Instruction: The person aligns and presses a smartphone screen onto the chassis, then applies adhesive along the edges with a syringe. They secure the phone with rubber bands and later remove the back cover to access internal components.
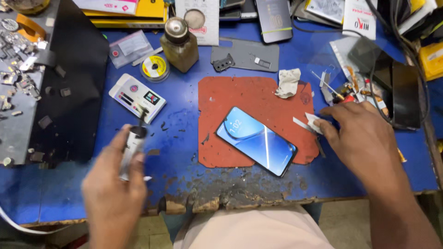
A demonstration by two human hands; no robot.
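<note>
Left hand (113,189) grips vial (132,150); right hand (362,133) pinches paper scrap (314,121) (phone (256,141) between).

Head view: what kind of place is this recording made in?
Most likely a phone repair bench: a lit smartphone lies on a red mat on a worn blue table, with a solder spool and loose small parts nearby.

The bench (350,180) is evenly and brightly lit from above, and only soft, short shadows are cast. Glare is caught on the lit phone screen (256,141) and on the clear film (323,55) at upper right. The left hand (115,184) is smeared by motion blur, the silver tube (131,150) in it too. The right hand (362,133) is rendered slightly soft. Edges are bowed by wide-angle distortion.
</note>
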